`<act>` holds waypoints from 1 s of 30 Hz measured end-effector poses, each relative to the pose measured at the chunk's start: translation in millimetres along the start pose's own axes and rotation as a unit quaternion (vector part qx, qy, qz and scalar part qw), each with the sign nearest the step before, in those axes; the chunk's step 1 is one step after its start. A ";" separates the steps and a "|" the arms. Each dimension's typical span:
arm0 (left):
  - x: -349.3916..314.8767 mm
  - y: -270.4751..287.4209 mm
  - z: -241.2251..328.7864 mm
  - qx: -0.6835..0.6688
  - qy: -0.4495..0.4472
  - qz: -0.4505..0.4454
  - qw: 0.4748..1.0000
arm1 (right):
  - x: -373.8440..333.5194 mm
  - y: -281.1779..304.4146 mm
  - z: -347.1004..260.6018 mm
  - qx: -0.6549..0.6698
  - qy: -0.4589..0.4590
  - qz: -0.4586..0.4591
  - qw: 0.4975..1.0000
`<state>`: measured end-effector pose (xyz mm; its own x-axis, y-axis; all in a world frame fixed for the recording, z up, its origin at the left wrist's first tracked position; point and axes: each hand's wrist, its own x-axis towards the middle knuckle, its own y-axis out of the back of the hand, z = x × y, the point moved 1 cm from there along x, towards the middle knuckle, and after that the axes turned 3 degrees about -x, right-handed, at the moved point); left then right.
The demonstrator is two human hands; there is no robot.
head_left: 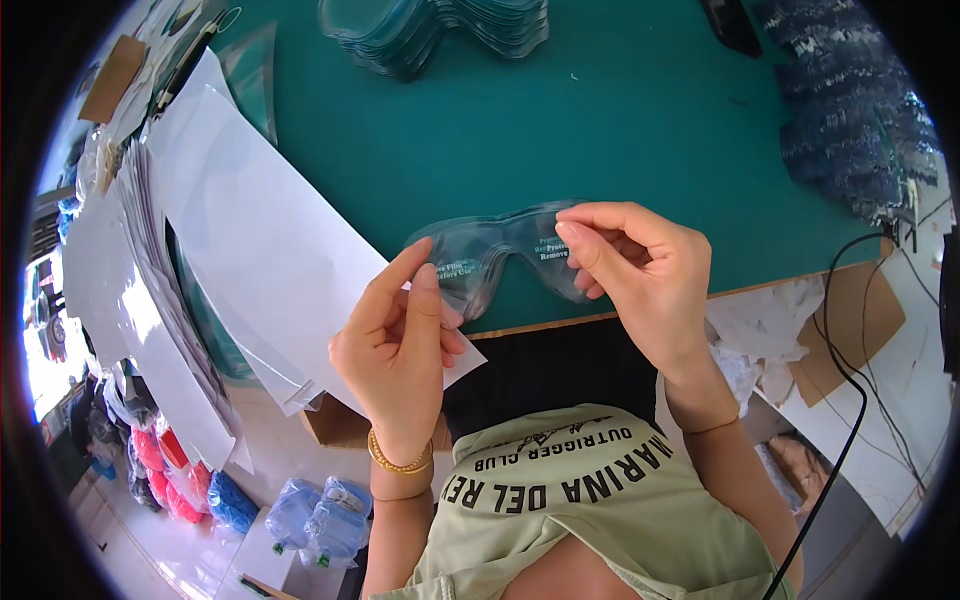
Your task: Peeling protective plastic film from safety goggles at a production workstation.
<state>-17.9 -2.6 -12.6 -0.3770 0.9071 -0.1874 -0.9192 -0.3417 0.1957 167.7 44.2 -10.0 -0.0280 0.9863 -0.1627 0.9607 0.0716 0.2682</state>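
Note:
Between my two hands, a clear goggle lens [497,234] with pale print on its film is held above the near edge of the green table. My left hand [392,325] pinches its left end between thumb and fingers. At the other end, my right hand [650,270] grips the upper right edge with thumb and forefinger, the other fingers curled behind. Doubled outlines show along the lens; I cannot tell whether it is one layer or more. Farther back on the table lies a stack of similar clear lenses [400,45].
White sheets [250,200] overlap the table's left side. A dark object [732,25] lies at the far right, beside rows of dark stacked pieces [850,110]. A black cable [850,370] runs down on the right. Bagged blue items [325,520] stand at lower left.

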 end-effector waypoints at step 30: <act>9.0 -12.6 13.9 0.012 0.039 0.008 0.999 | 7.5 0.5 4.8 -0.037 0.004 -0.028 0.999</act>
<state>-8.2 13.3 -3.4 -0.4010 0.8791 -0.2577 -0.9100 -0.3500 0.2222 169.3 50.9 -15.7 -0.0839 0.9815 -0.1719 0.9344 0.1374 0.3287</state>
